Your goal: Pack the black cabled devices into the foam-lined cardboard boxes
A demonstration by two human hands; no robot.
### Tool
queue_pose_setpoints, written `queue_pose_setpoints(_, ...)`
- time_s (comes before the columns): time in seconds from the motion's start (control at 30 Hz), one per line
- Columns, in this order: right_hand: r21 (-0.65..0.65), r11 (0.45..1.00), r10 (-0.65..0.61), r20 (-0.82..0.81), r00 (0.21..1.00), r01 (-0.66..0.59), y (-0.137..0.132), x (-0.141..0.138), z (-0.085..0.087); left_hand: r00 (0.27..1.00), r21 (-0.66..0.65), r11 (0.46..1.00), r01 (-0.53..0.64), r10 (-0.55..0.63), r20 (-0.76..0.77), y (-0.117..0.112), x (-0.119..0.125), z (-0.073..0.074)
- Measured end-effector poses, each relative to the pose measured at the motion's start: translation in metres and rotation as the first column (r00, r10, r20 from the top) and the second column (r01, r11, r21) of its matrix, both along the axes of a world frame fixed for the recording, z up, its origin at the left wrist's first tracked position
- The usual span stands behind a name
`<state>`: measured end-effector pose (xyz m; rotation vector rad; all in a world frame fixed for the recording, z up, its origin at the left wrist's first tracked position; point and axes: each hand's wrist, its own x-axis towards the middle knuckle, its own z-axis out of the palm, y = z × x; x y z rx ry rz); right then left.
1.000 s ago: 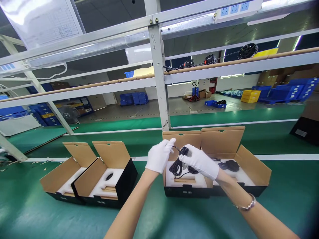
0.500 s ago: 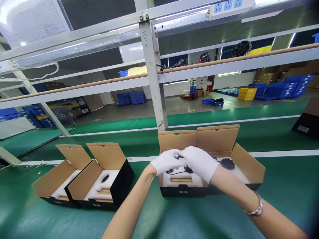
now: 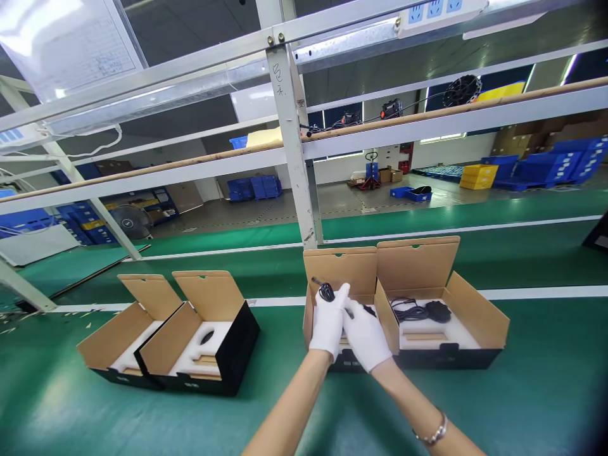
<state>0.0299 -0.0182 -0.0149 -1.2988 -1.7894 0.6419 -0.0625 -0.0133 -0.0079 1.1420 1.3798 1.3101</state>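
Observation:
My left hand [image 3: 329, 323], in a white glove, is closed around a bundled black cable [image 3: 327, 291], whose dark end sticks up past the fingers. Beside it, my gloved right hand [image 3: 365, 335] has its fingertips pressed together at a dark strand of the same cable. Both hands are over an open box [image 3: 339, 261] with a brown cardboard inside and black outside. They hide most of its contents; a bit of something black shows behind the right hand. To the right, another open box [image 3: 418, 256] holds white foam [image 3: 463, 329] with a round black part [image 3: 437, 311] and coiled black cable [image 3: 408, 311].
Two more open boxes [image 3: 204, 288] with white foam inserts stand at the left on the green work surface [image 3: 190, 421]. A white metal post [image 3: 294, 152] rises behind the boxes, with a shelf rail [image 3: 427, 123] crossing above. A dark box edge [image 3: 599, 234] shows far right.
My left hand has turned upright and now shows the cable bundle above its fingers. My right hand has drawn lower and nearer to me. The view has shifted slightly.

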Motion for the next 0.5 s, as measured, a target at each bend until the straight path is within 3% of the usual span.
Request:
queue_pose_setpoints(0.1, 0.005, 0.995, 0.098, 0.090, 0.991, -0.098, -0.005, -0.001, -0.008, 0.937, -0.058, 0.988, 0.145, -0.156, -0.313, 0.020, -0.021, 0.005)
queue_pose_setpoints(0.17, 0.019, 0.991, 0.127, 0.150, 0.981, -0.131, -0.011, 0.013, -0.009, 0.796, -0.132, 0.954, 0.270, -0.298, -0.527, 0.037, -0.037, 0.007)
queue_pose_setpoints(0.23, 0.071, 0.989, 0.114, 0.220, 0.969, -0.132, -0.020, 0.040, -0.006, 0.597, -0.218, 0.918, 0.333, -0.384, -0.704, 0.053, -0.048, 0.006)
queue_pose_setpoints(0.37, 0.235, 0.970, -0.044, 0.406, 0.913, -0.058, -0.034, 0.120, -0.002, 0.223, -0.370, 0.899, 0.235, -0.421, -0.879, 0.073, -0.040, -0.008)
queue_pose_setpoints(0.43, 0.291, 0.957, -0.177, 0.561, 0.808, 0.007, -0.034, 0.162, -0.005, 0.097, -0.383, 0.915, 0.129, -0.396, -0.913, 0.075, -0.027, -0.019)
queue_pose_setpoints(0.5, 0.253, 0.962, -0.251, 0.683, 0.686, 0.099, -0.032, 0.195, -0.012, 0.018, -0.344, 0.938, 0.044, -0.345, -0.938, 0.073, -0.016, -0.029)
